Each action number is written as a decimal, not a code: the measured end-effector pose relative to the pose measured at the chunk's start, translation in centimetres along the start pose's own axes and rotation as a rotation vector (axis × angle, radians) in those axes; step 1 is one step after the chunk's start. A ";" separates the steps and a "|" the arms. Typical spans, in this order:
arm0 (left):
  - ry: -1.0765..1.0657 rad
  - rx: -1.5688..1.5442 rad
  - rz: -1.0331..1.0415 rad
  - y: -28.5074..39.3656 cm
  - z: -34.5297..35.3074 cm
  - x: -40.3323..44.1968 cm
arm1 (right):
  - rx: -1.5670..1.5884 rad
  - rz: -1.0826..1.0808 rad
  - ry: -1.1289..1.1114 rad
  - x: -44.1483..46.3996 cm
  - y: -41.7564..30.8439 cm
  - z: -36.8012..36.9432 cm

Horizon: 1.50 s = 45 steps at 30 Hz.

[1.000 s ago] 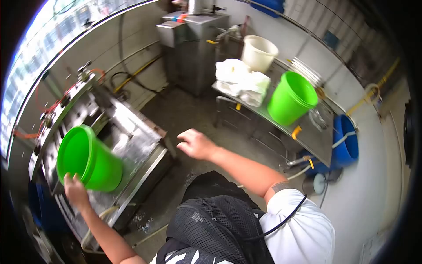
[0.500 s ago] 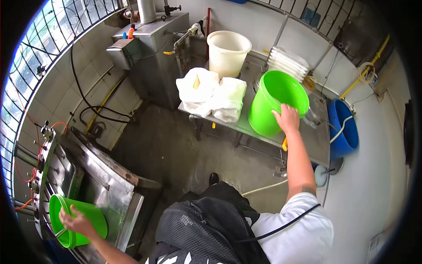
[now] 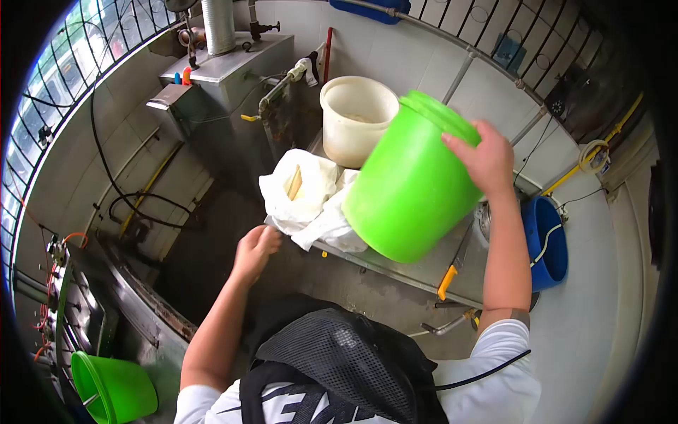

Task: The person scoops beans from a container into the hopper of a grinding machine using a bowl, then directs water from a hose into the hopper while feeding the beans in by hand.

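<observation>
My right hand (image 3: pixel 489 159) grips the rim of a bright green bucket (image 3: pixel 417 184), which is tilted and raised over the metal table (image 3: pixel 470 272). My left hand (image 3: pixel 258 253) hangs near the table's left corner with its fingers curled and nothing visible in them. Just beyond it, white bags (image 3: pixel 300 184) sit on the table, one open with a pale yellowish piece inside. A white tub (image 3: pixel 357 116) stands behind them. To the right of the raised bucket lies a long blade with a yellow handle (image 3: pixel 447 281).
A second green bucket (image 3: pixel 120 387) rests at the lower left by the metal stove-like unit (image 3: pixel 145 318). Against the right wall stands a blue barrel (image 3: pixel 544 244) with a white hose over its rim. A metal cabinet (image 3: pixel 240 85) is at the back left.
My right hand has lifted and tilted the green bucket, shifting it left. My left hand has left the second green bucket, moved towards the table and curled its fingers. The view has shifted.
</observation>
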<state>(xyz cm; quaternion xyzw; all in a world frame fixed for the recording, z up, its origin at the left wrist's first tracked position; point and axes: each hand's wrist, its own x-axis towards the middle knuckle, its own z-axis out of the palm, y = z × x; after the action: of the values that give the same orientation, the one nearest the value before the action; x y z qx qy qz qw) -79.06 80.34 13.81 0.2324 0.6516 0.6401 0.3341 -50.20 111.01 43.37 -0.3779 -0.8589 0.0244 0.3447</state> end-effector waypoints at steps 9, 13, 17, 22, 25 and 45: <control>-0.488 -0.855 -0.059 4.9 10.9 21.5 | 0.909 0.039 -0.069 15.2 -0.9 10.7; -0.422 -0.979 -0.146 6.0 6.5 26.4 | 1.150 0.101 -0.104 21.1 -0.1 19.6; -0.406 -0.946 -0.123 8.4 5.4 27.8 | 1.207 0.236 -0.148 25.1 1.5 24.6; -0.392 -0.865 -0.093 9.4 5.9 29.3 | 1.232 0.268 -0.157 28.2 4.5 28.2; -0.350 -0.810 -0.074 10.2 6.5 29.4 | 1.229 0.289 -0.163 28.8 6.2 29.0; 0.072 -0.171 0.032 18.5 12.6 30.9 | 1.611 0.572 -0.093 26.0 17.5 36.3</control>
<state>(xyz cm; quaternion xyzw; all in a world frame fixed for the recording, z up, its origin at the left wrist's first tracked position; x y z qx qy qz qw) -92.80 112.77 28.41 0.1901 0.6025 0.7066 0.3188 -73.69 148.76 25.30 -0.2187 -0.4644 0.7288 0.4531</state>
